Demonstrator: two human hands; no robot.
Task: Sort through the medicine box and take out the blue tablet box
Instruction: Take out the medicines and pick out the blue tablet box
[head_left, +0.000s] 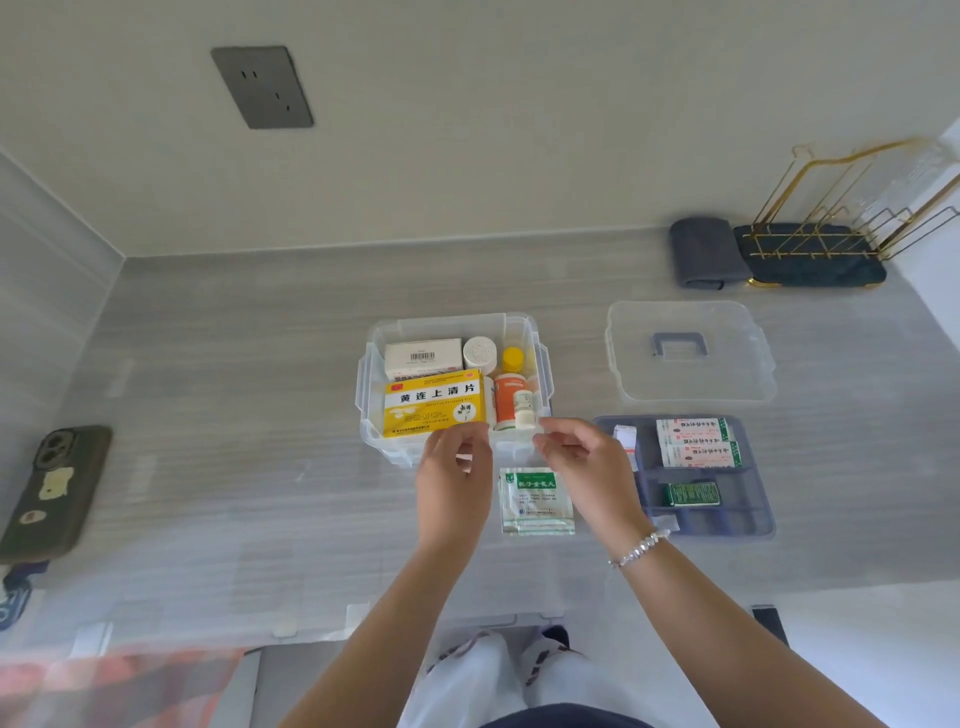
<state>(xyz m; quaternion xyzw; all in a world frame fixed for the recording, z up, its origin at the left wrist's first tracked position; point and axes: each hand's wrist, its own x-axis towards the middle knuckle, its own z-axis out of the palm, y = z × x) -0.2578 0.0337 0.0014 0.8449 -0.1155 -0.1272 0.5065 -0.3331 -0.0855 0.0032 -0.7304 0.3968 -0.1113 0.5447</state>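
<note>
Blue tablet box: you cannot see it; nothing blue shows among the contents of the clear medicine box (374, 358).
Hidden: whatever lies under the yellow carton (435, 404) stays covered; the near wall is masked by your hands.
Left hand (453, 480): fingers loosely curled at the near rim, holding nothing.
Right hand (584, 462): fingers bent beside the orange bottle (506, 402), grasping nothing you can make out.
Readable: the yellow carton says 黄连上清片; the white carton (422, 356) shows a barcode.
Blurred: print on the green-and-white sachets (535, 501) and the plasters in the grey tray (758, 499).
Set aside: lid (688, 351), at right.
</note>
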